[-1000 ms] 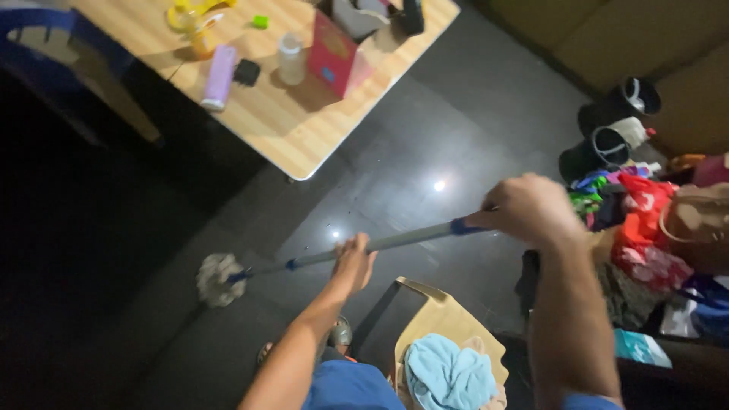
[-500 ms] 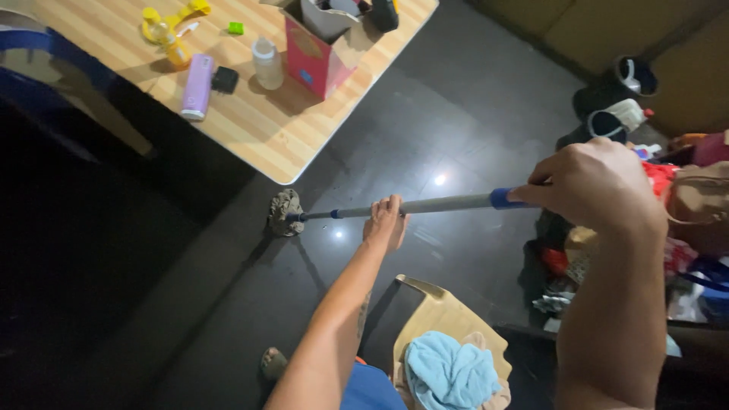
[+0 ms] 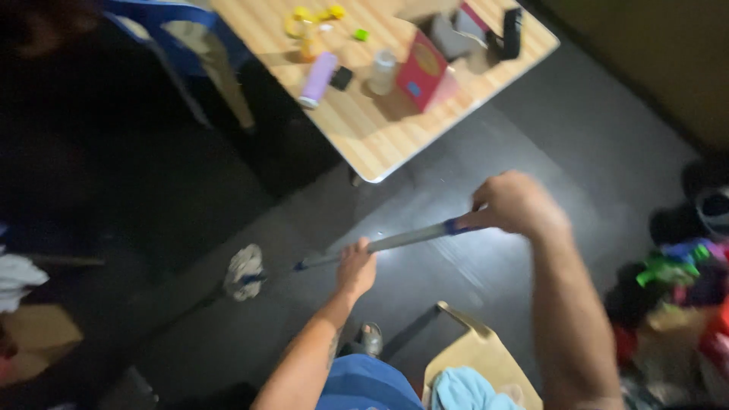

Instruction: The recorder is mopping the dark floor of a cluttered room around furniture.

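I hold a mop with a grey pole (image 3: 402,240) and blue fittings across the dark floor (image 3: 486,144). My left hand (image 3: 355,269) grips the pole near its middle. My right hand (image 3: 513,205) is closed around the upper end by the blue collar. The pale stringy mop head (image 3: 244,272) rests on the floor to the left, short of the wooden table (image 3: 380,144). The frame is blurred by motion.
On the table stand a purple bottle (image 3: 317,79), a clear bottle (image 3: 381,73), a red box (image 3: 421,72) and small yellow items. A blue chair (image 3: 178,30) stands behind it. A beige chair (image 3: 478,361) with a light blue cloth (image 3: 463,391) is near my legs. Coloured clothes (image 3: 683,288) are piled on the right.
The mop head has been pulled back from the table's corner toward me and to the left. The view has swung left, so the table now sits nearer the centre.
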